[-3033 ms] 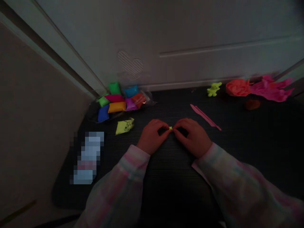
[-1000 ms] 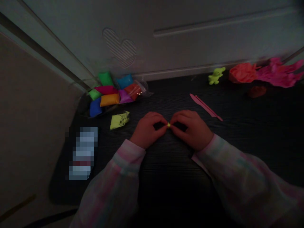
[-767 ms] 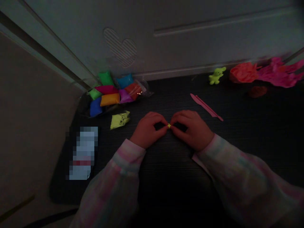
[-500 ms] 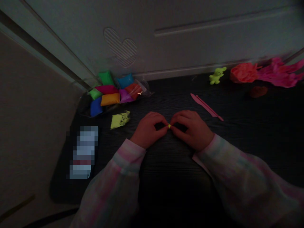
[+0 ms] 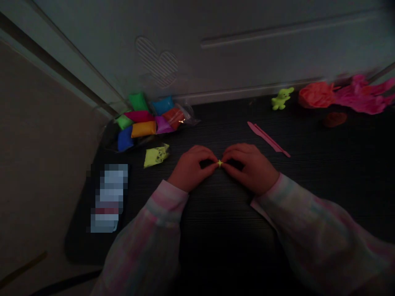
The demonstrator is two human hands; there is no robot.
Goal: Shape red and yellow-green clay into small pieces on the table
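Observation:
My left hand and my right hand rest on a dark ribbed mat, fingertips meeting in the middle. Between them both hands pinch a tiny piece of yellow clay. Only a speck of it shows between the fingers. Pastel striped sleeves cover both my forearms. The scene is dim.
A clear bag of several coloured clay packs lies at the back left, with an opened yellow packet in front. A pink plastic knife lies right of my hands. A yellow clay figure, orange and pink wrappers sit by the white wall.
Since three seconds ago the view has shifted slightly. Both hands stay pinched on the yellow piece, with only small finger movement.

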